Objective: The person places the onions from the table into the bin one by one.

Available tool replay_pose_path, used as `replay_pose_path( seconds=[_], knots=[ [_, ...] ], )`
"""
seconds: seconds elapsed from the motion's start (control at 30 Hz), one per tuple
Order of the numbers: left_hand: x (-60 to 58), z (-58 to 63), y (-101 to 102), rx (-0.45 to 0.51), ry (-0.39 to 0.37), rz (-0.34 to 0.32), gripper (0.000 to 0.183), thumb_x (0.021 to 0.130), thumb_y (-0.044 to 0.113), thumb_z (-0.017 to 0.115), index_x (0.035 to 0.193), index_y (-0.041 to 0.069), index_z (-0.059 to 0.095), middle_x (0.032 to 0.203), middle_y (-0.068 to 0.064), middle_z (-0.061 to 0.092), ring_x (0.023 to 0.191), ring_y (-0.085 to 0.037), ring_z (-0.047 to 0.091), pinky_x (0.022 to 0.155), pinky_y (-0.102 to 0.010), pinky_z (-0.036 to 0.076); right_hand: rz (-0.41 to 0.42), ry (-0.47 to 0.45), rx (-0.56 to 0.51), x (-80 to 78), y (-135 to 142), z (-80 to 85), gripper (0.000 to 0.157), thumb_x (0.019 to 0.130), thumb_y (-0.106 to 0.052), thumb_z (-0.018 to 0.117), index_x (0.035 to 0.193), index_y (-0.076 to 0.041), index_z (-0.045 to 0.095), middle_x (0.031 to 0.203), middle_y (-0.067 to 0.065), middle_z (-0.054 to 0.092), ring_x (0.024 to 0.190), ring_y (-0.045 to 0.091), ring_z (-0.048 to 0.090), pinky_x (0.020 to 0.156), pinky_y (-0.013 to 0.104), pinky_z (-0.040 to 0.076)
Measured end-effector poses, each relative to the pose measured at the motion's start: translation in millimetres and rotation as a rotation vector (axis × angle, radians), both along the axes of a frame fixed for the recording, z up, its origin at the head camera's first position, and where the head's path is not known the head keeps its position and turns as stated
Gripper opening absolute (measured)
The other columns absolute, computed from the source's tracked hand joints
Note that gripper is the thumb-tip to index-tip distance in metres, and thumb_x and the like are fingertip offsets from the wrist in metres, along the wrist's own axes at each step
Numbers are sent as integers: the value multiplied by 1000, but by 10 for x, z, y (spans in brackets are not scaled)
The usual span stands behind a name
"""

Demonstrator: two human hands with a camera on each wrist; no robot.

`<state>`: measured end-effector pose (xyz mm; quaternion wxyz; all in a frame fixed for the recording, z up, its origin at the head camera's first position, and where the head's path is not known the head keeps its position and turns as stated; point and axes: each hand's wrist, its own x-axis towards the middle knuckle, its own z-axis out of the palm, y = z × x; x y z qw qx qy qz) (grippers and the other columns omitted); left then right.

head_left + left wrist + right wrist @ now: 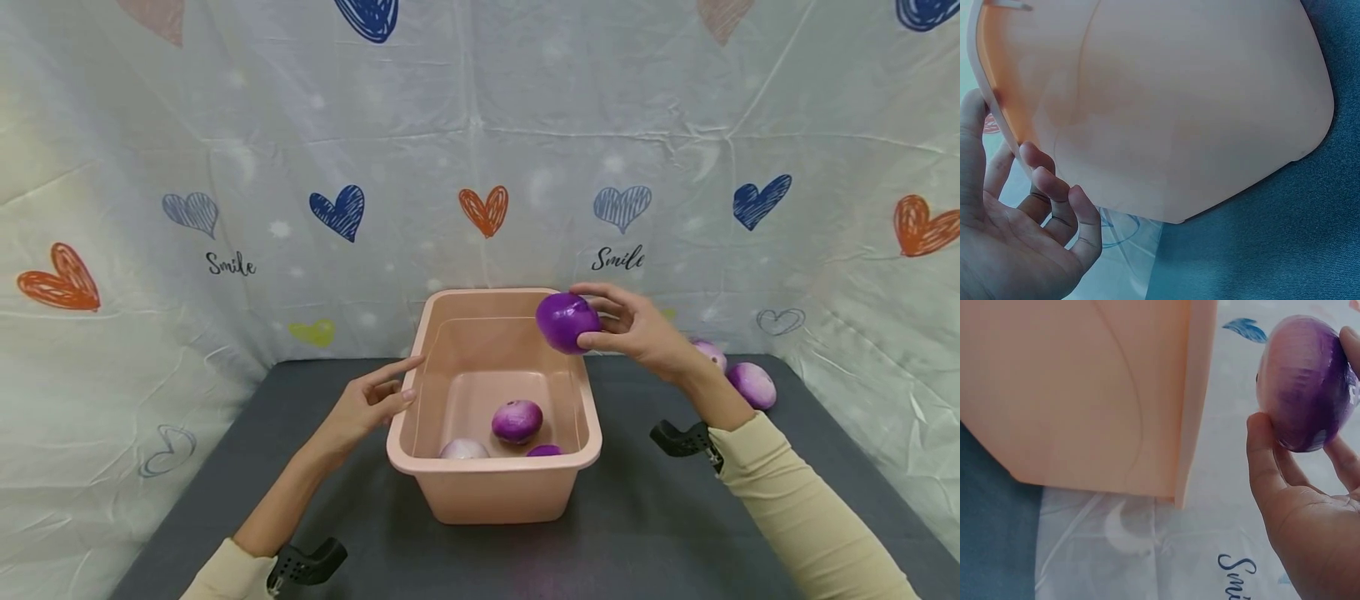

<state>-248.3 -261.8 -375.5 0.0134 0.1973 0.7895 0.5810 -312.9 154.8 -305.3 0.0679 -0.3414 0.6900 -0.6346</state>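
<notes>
My right hand [633, 329] grips a glossy purple onion [564, 322] between thumb and fingers, above the right rim of a peach plastic tub [495, 463]. In the right wrist view the same onion [1307, 384] shows a pale pink side and a deep purple side. My left hand [372, 400] touches the tub's left rim with its fingertips; in the left wrist view its other fingers [1088, 228] bend loosely beside the tub wall. Inside the tub lie a purple onion [517, 422], a whitish onion [464, 449] and another purple one [544, 451], partly hidden by the front rim.
Two more purple-and-white onions [752, 385] sit on the dark tabletop [660, 517] at the right, one partly behind my right forearm. A pale curtain [420, 100] with printed hearts hangs behind the table and along both sides.
</notes>
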Motion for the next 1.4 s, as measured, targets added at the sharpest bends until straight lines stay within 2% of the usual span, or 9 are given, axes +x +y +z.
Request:
replay_pose_path(
  seconds=[0.2, 0.47, 0.67, 0.8, 0.9, 1.03, 1.13, 1.4],
  knots=[
    [-1, -21, 10, 5, 5, -10, 53, 103, 17, 62, 154, 16, 49, 100, -20, 69, 89, -26, 65, 71, -40, 56, 0, -12, 7, 11, -20, -26, 64, 93, -5, 75, 150, -6, 47, 140, 20, 51, 125, 34, 55, 95, 42, 50],
    [0, -14, 3, -7, 7, 13, 52, 103, 19, 62, 153, 19, 49, 90, -20, 65, 81, -24, 61, 69, -41, 54, 23, -7, 1, -8, -13, -27, 65, 93, 1, 71, 151, 0, 42, 143, 20, 50, 127, 36, 54, 96, 42, 50],
    [2, -14, 0, -15, 6, 12, 52, 103, 19, 62, 154, 19, 49, 95, -19, 67, 85, -26, 63, 71, -41, 54, 43, 7, 5, -8, 27, -33, 61, 97, -2, 69, 152, -2, 42, 149, 27, 43, 132, 41, 48, 99, 44, 48],
    [3, -8, 14, -25, 10, 24, 52, 103, 20, 62, 153, 20, 50, 98, -18, 68, 87, -26, 63, 72, -41, 54, -1, 11, 24, 2, 121, -54, 58, 98, -5, 69, 151, -8, 47, 149, 21, 46, 134, 44, 45, 100, 41, 47],
    [4, -3, 26, -34, 11, 34, 52, 103, 21, 63, 153, 19, 50, 93, -17, 66, 80, -22, 59, 69, -39, 51, -42, 5, 47, 13, 226, -87, 56, 99, -7, 68, 150, -9, 47, 148, 14, 49, 133, 40, 48, 100, 40, 47],
    [6, 0, 29, -37, 9, 40, 52, 102, 22, 64, 152, 19, 51, 84, -16, 60, 71, -18, 52, 66, -38, 48, -95, 5, 82, 20, 383, -146, 54, 100, -10, 67, 150, -9, 47, 147, 14, 50, 131, 35, 51, 99, 38, 47],
    [7, 1, 29, -34, 10, 43, 52, 102, 21, 64, 152, 19, 51, 83, -15, 59, 70, -18, 51, 65, -37, 47, -134, 6, 105, 28, 498, -189, 54, 101, -12, 67, 151, -9, 47, 147, 14, 50, 131, 34, 52, 99, 36, 48],
    [19, 10, 28, -23, 8, 42, 51, 102, 20, 63, 152, 18, 51, 95, -17, 66, 76, -19, 55, 67, -37, 49, -185, -18, 142, 86, 863, -334, 52, 104, -14, 61, 153, -11, 44, 147, 15, 48, 130, 29, 53, 99, 31, 47]
  ],
)
